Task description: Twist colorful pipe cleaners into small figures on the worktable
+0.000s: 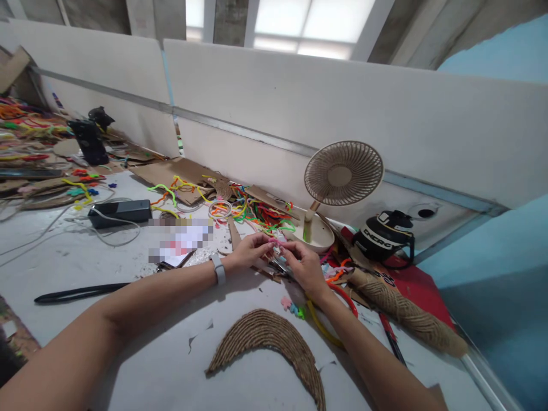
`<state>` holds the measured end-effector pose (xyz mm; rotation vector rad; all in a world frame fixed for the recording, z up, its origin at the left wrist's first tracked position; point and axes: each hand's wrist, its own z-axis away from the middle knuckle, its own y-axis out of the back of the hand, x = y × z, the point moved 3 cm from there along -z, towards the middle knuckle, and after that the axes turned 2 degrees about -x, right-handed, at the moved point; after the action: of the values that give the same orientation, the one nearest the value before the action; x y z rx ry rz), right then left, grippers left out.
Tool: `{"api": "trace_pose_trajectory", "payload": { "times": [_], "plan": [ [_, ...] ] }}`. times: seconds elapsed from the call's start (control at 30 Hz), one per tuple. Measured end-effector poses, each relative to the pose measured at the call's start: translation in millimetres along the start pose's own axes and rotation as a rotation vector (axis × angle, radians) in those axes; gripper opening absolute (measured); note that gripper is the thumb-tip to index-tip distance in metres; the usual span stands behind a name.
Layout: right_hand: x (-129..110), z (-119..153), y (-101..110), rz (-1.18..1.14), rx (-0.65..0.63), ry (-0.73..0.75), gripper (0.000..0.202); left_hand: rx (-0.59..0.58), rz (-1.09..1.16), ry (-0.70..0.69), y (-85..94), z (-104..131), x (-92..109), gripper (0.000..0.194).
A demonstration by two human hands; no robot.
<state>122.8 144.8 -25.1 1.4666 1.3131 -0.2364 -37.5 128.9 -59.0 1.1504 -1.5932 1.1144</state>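
Note:
Both hands meet near the middle of the table, in front of the small fan. My left hand (252, 250) pinches one side of a small pink piece (277, 242), which looks like fuzzy craft wire. On its other side, the fingertips of my right hand (303, 264) close on the same piece. Nearer to me lies a brown crescent (268, 330) made of twine rows. Small pink, blue and green shapes (293, 308) rest between the crescent and my right forearm.
A beige fan (343, 173) stands beyond my hands, beside a heap of coloured wires (261, 216). At right are a black jug (384, 235) and a twine roll (406, 311). A phone (180, 245), a dark power bank (121, 212) and a black strap (81, 293) lie left.

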Motion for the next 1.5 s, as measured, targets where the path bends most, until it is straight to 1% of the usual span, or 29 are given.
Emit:
{"api": "trace_pose_trajectory", "payload": {
  "times": [0.23,0.33,0.47,0.57,0.7,0.77,0.9,1.07,1.2,1.33,1.43,1.5],
  "plan": [
    [1,-2,0,0.123,-0.076,0.053,0.019,-0.064,0.120,0.043,4.4,-1,-3,0.045],
    [2,-5,6,0.138,-0.149,0.071,0.018,-0.115,0.135,0.053,6.4,-2,-4,0.044],
    [-2,-8,15,0.145,-0.252,0.096,0.024,-0.179,0.104,0.068,5.0,-2,-2,0.044],
    [-8,-9,17,0.173,-0.267,0.152,0.026,-0.200,0.061,0.101,3.5,0,-1,0.044],
    [-13,-9,16,0.181,-0.242,0.200,0.026,-0.255,0.010,0.129,3.2,2,1,0.040],
    [-12,-8,15,0.182,-0.242,0.168,0.025,-0.274,-0.010,0.107,3.0,2,1,0.039],
    [-10,-6,12,0.145,-0.267,0.059,0.021,-0.251,-0.065,0.040,1.8,2,1,0.042],
    [-9,-6,12,0.141,-0.299,0.041,0.021,-0.267,-0.082,0.023,-0.2,4,-1,0.043],
    [-11,-6,14,0.188,-0.365,0.049,0.021,-0.302,-0.099,0.040,-0.6,5,-1,0.042],
    [-11,-6,15,0.162,-0.427,0.071,0.022,-0.330,-0.114,0.093,-1.6,6,-2,0.041],
    [-7,-5,15,0.080,-0.458,0.020,0.022,-0.352,-0.123,0.102,-2.3,7,-1,0.040],
    [-5,-4,13,-0.024,-0.494,-0.066,0.023,-0.362,-0.135,0.097,-2.4,8,0,0.038]
  ]
}}
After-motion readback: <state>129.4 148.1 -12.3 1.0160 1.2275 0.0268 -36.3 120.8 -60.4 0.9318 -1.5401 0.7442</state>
